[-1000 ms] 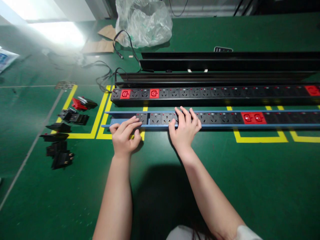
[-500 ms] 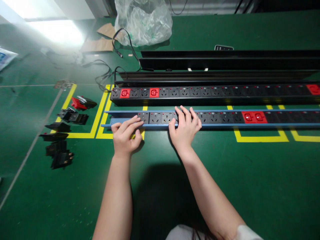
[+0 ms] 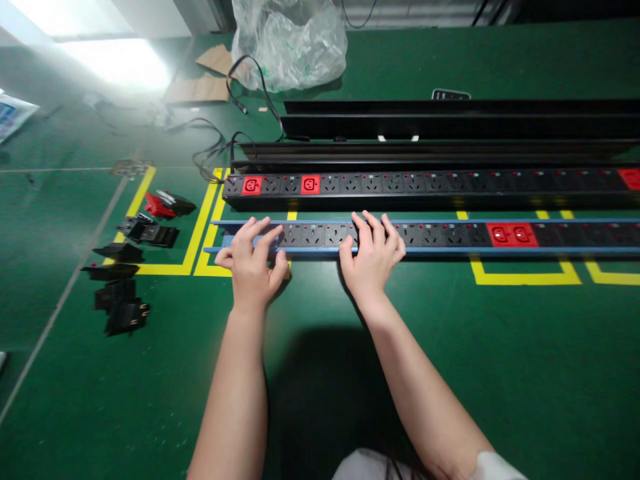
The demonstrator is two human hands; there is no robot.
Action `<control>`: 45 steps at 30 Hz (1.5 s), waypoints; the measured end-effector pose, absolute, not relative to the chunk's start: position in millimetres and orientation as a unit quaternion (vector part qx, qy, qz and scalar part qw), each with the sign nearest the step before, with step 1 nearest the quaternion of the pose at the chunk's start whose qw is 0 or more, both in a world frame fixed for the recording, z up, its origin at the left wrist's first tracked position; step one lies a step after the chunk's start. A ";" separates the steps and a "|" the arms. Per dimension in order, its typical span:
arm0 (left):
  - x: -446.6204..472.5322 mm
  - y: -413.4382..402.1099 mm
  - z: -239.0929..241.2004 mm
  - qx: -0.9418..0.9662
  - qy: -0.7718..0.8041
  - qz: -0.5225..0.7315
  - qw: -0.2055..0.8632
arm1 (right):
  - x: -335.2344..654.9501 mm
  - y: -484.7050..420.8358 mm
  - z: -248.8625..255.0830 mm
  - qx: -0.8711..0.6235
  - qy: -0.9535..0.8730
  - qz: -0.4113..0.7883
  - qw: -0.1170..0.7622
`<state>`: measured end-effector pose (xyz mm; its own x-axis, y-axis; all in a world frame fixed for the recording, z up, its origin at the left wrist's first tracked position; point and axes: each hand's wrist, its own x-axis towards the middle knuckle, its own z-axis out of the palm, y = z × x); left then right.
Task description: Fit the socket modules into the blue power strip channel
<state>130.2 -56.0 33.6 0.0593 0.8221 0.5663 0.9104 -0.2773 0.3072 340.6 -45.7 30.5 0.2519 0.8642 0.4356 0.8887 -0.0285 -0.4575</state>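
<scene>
A long blue rail (image 3: 440, 251) lies across the green table (image 3: 525, 373), filled with black socket modules (image 3: 313, 235) and a red pair (image 3: 512, 235). My left hand (image 3: 253, 267) rests near the rail's left end, fingers stretched flat over the blue channel beside the first black module. My right hand (image 3: 373, 257) lies flat on the black modules further right, fingers spread over them. Neither hand grips anything.
Behind the rail lies a finished black power strip (image 3: 425, 188) with red sockets, then empty black housings (image 3: 450, 123). Loose black and red modules (image 3: 130, 260) sit at the left by yellow floor-tape marks. A plastic bag (image 3: 290, 40), cardboard and cables lie at the back.
My left hand has turned and lifted its fingers from pointing right along the rail to lying across its left end. The right hand has barely moved.
</scene>
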 end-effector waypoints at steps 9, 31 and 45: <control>136.9 -54.6 35.6 -0.692 -0.651 -0.311 0.027 | 341.1 -45.6 30.5 -0.715 -0.613 -0.021 0.335; -45.6 -38.1 1.8 -0.437 -0.829 -0.339 0.084 | 341.4 -45.4 27.6 -0.712 -0.615 -0.050 0.335; -30.5 -26.3 14.2 -0.401 -0.808 -0.430 -0.031 | 341.8 -45.0 26.7 -0.712 -0.616 -0.048 0.333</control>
<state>-30.5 -26.3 14.2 -0.6767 0.6749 0.2944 0.6215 0.3091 0.7199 341.8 -45.0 26.7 0.2362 0.8457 0.4786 0.9092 -0.0185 -0.4160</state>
